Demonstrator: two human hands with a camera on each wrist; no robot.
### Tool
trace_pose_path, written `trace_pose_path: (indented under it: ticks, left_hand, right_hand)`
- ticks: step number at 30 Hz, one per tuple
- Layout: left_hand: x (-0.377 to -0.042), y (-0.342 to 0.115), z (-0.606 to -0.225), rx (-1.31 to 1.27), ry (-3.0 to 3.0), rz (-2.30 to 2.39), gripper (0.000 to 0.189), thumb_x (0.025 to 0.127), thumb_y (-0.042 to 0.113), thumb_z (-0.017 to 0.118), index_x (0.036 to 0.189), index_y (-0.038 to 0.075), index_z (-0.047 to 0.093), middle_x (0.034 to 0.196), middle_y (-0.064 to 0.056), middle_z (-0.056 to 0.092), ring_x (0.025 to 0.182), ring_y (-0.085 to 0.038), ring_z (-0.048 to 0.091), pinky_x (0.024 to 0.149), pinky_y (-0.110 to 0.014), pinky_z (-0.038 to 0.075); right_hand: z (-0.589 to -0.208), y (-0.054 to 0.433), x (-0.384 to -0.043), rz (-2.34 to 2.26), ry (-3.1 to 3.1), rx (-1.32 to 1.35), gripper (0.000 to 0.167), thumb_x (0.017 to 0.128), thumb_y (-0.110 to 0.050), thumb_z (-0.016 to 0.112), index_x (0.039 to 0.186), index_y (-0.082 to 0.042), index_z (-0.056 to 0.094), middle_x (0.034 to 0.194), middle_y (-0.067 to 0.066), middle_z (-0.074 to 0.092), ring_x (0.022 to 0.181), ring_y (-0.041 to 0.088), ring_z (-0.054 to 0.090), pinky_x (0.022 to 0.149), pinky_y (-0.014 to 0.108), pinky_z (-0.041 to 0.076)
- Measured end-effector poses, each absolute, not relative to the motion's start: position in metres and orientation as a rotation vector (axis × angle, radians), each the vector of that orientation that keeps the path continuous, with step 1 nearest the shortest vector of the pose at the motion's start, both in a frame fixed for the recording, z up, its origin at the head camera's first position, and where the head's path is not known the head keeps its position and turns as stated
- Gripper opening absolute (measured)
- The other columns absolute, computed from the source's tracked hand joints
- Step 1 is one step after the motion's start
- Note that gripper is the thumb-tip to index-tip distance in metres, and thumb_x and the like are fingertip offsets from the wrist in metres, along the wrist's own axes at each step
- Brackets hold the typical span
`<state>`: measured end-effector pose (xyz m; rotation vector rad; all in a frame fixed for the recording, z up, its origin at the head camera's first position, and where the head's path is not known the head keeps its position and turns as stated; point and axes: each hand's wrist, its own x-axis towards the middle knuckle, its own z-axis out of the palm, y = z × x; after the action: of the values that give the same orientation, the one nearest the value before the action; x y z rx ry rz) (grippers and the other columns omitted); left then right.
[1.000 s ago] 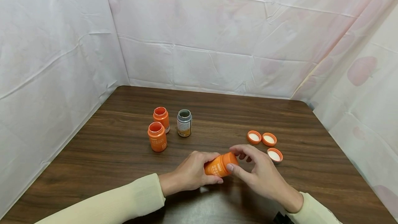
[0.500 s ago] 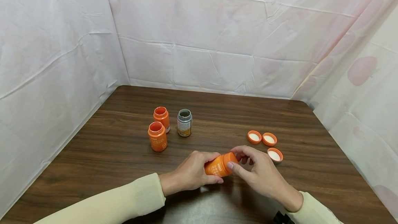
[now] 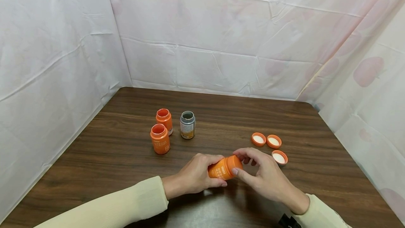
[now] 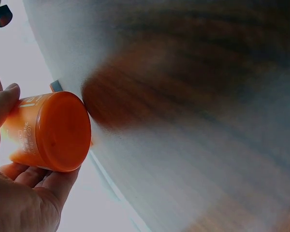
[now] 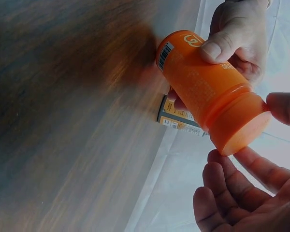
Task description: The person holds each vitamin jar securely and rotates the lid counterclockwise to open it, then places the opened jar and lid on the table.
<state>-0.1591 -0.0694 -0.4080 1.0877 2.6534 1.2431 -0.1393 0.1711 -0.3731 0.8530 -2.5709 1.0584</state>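
My left hand [image 3: 196, 176] grips an orange bottle [image 3: 219, 170] by its body and tilts it above the table, its capped end toward the right. The base of that orange bottle [image 4: 65, 133] faces the left wrist camera. At the other end, my right hand [image 3: 264, 177] pinches the orange cap [image 5: 241, 123] between thumb and fingertips. The cap sits on the bottle's neck. In the right wrist view, the remaining fingers [image 5: 224, 186] of that hand are bent beside the cap. The bottle's inside is hidden.
Two uncapped orange bottles [image 3: 160, 141] and an uncapped grey bottle [image 3: 188, 126] stand upright at centre left of the brown table [image 3: 104, 161]. Three orange-rimmed caps [image 3: 274, 141] lie with their white insides up, right of my right hand. White curtains [image 3: 205, 27] enclose the table.
My right thumb and fingers shift slightly at the cap. The left hand and its bottle stay in place, and the standing bottles and loose caps have not moved.
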Motion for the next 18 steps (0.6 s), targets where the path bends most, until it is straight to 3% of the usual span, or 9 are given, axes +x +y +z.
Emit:
trace_pose_path:
  ticks: [9, 18]
  left_hand:
    - [-0.1594, -0.0700, -0.4082, 1.084, 2.649, 1.249, 0.044, 0.079, 0.026, 0.091, 0.118, 0.024, 0.070, 0.093, 0.016, 0.068, 0.078, 0.000, 0.060, 0.071, -0.019, 0.050]
    - [-0.1591, -0.0704, -0.4082, 1.090, 2.664, 1.235, 0.045, 0.079, 0.027, 0.091, 0.118, 0.025, 0.070, 0.092, 0.016, 0.067, 0.078, 0.000, 0.060, 0.072, -0.019, 0.049]
  right_hand:
    - [-0.3725, 0.1729, -0.1401, 1.035, -2.517, 0.945, 0.040, 0.084, -0.021, 0.086, 0.121, -0.019, 0.069, 0.106, -0.017, 0.066, 0.093, 0.009, 0.062, 0.078, 0.031, 0.051]
    - [-0.3714, 0.1747, -0.1409, 1.066, -2.497, 1.040, 0.054, 0.078, -0.007, 0.087, 0.126, -0.020, 0.066, 0.121, -0.012, 0.066, 0.105, 0.010, 0.061, 0.086, 0.029, 0.052]
